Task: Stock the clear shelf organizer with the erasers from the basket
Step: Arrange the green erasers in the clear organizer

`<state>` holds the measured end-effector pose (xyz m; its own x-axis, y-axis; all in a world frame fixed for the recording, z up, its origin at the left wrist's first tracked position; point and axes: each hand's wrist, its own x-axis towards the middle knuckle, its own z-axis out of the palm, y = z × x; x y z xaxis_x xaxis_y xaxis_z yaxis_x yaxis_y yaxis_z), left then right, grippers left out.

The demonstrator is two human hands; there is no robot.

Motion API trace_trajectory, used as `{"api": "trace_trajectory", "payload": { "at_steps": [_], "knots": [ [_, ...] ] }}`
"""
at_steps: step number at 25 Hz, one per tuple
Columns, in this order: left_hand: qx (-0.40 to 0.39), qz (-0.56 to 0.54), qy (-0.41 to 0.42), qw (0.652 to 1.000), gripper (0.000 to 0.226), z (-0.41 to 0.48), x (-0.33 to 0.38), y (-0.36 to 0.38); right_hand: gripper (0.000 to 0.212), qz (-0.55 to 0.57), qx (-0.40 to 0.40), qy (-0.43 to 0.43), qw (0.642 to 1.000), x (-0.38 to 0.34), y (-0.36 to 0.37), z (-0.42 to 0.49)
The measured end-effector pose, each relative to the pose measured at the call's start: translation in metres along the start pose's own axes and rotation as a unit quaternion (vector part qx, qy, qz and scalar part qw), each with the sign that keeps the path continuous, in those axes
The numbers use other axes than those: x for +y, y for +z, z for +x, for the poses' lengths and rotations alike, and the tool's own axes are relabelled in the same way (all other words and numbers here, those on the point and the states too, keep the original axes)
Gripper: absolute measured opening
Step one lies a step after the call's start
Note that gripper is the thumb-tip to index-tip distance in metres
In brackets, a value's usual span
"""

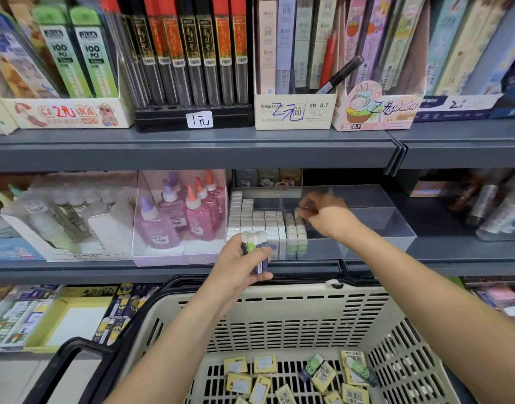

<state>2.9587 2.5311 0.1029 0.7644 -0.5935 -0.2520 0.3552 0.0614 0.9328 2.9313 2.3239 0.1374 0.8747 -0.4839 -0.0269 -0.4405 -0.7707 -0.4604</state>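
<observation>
One eraser is pinched in the right hand over the clear shelf organizer at centre frame, the left hand clutches a spare stack, and seating it beside the rows looks next, with more waiting in the basket below.

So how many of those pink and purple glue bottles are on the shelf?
5 show in the tray: purple-capped front left, another behind, three orange-capped running rightward and back. More may hide behind.
</observation>
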Motion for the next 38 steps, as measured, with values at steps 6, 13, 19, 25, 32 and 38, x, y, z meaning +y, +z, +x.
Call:
{"api": "trace_trajectory", "payload": {
  "at_steps": [6,13,19,25,32,38],
  "knots": [
    [-0.01,-0.005,-0.006,1.0,0.015,0.001,0.001,0.006,0.021,0.008,-0.054,0.044,0.998,0.001,0.007,0.005],
    [-0.005,-0.007,-0.016,1.0,0.016,-0.002,0.002,0.016,0.023,0.141,-0.088,0.085,0.982,0.004,0.005,0.002],
    [-0.009,-0.006,-0.018,1.0,0.016,-0.004,0.006,0.02,0.007,-0.018,-0.099,0.021,0.995,0.002,-0.004,-0.005],
    [-0.046,-0.037,-0.034,0.998,0.011,-0.006,0.01,0.029,0.01,0.22,-0.061,-0.105,0.968,-0.015,-0.012,-0.052],
    [-0.044,-0.051,-0.009,0.998,0.012,-0.008,0.001,0.04,0.006,0.26,-0.148,-0.07,0.952,-0.001,-0.029,-0.067],
    [0.023,-0.092,-0.025,0.995,0.011,-0.001,0.004,0.032,0.013,0.085,0.061,-0.045,0.993,0.013,-0.046,-0.049]
  ]
}}
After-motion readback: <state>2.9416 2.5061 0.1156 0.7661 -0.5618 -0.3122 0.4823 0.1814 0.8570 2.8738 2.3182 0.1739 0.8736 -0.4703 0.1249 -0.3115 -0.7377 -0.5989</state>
